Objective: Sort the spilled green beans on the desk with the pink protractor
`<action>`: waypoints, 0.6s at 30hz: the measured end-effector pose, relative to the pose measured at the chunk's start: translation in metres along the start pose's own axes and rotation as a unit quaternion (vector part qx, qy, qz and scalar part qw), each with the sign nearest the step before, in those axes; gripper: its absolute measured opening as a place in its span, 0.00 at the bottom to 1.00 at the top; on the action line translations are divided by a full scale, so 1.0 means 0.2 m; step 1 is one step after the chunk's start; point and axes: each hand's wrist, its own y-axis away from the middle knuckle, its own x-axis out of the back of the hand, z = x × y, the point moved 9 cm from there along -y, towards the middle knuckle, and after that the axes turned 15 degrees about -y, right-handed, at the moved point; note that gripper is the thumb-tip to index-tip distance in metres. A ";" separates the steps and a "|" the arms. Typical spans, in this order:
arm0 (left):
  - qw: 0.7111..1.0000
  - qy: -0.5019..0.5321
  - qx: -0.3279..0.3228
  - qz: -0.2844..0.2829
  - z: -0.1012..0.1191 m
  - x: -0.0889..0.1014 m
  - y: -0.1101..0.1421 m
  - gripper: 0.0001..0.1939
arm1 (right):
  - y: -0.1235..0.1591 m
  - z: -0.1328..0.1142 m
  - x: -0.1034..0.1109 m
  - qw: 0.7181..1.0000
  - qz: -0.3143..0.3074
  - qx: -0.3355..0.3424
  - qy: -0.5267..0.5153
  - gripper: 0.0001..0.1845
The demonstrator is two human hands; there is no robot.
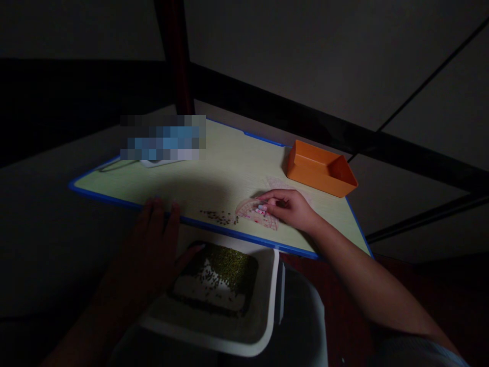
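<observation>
My right hand [293, 210] pinches a clear half-round protractor [249, 208] with reddish markings, low over the pale tabletop [233, 153]. Left of the protractor, a scatter of small dark beans or seeds [219, 216] lies along the table's blue near edge. My left hand [155, 250] is in shadow with its fingers apart. Its fingertips reach the near edge of the table, and its thumb extends over a white basin [267, 306]. Inside the basin, small green beans [229, 262] gather toward the far side, with darker ones scattered nearer me.
An orange rectangular box [323, 171] stands at the table's right back corner. At the left back is a blurred-out bluish object [164, 142] on a white base. Beneath the basin is a grey stool-like surface [305, 306]. Dark walls stand behind the table.
</observation>
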 end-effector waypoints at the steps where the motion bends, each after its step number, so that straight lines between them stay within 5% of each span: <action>1: 1.000 0.000 -0.002 0.003 0.00 0.00 0.00 0.46 | 0.00 0.00 0.00 1.000 -0.004 -0.001 -0.008 0.14; 12: 1.000 -0.005 -0.007 0.011 0.00 0.01 0.00 0.46 | 0.02 -0.05 -0.03 0.998 -0.043 0.008 -0.048 0.12; 18: 1.000 -0.012 -0.002 0.011 -0.01 0.00 0.00 0.47 | 0.02 -0.05 0.01 0.999 -0.014 0.005 -0.046 0.12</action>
